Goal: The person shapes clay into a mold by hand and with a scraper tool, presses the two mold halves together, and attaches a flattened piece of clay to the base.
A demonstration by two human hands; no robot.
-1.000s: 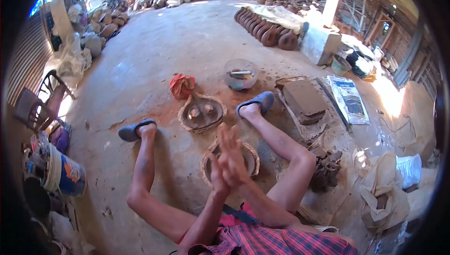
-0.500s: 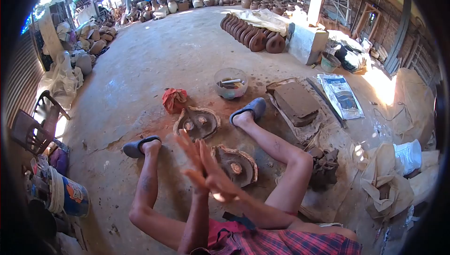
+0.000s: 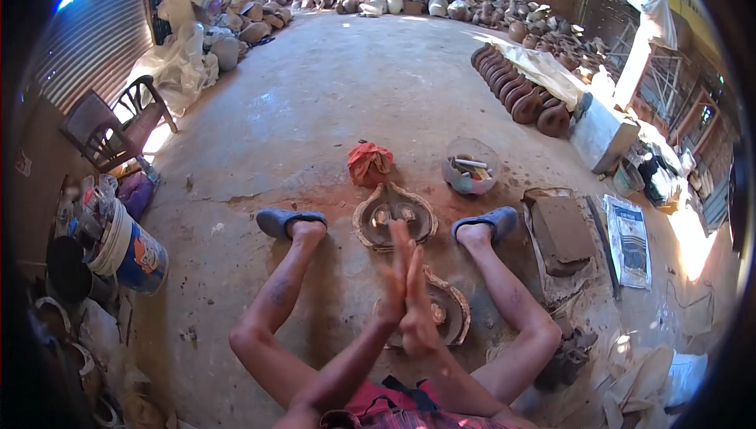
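My left hand (image 3: 390,293) and my right hand (image 3: 419,315) are palm to palm in front of me, fingers stretched forward. Whether anything lies between the palms is hidden. Just beyond the fingertips a teardrop-shaped mould (image 3: 432,222) with a rough, pale rim rests on the floor, two round lumps inside. Below and behind the hands sits a second similar mould (image 3: 463,312), partly covered by them, with a round lump showing in it. A crumpled red-orange cloth or bag (image 3: 369,164) touches the far tip of the first mould.
A clear bowl (image 3: 471,167) of tools stands beyond my right foot. To the right are a clay slab (image 3: 561,232), dark clay lumps (image 3: 568,354) and a printed sack (image 3: 628,241). A bucket (image 3: 140,252) and chair (image 3: 118,126) stand left. Rows of brown clay pieces (image 3: 512,86) lie farther back.
The view has swung left, so the floor things appear farther right. My hands stay together but have slid against each other, with the fingers now more closely aligned.
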